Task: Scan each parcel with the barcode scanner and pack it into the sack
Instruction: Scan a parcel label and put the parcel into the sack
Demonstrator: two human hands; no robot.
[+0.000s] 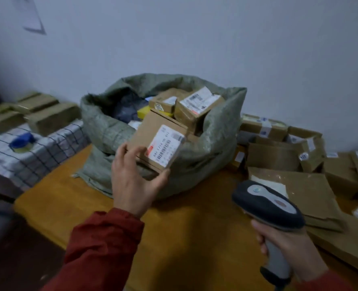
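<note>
Two hands busy here: left hand [132, 185] grips a labelled cardboard parcel [149, 131] at the mouth of the green woven sack [216, 148] on the yellow worktop [184, 238], right hand [293, 246] clutching the barcode scanner [268, 202] nearby.

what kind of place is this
Likely a small parcel dispatch room: a woven sack stuffed with boxes, more parcels heaped on the table, a barcode scanner in the right hand, a labelled box in the left hand.
</note>
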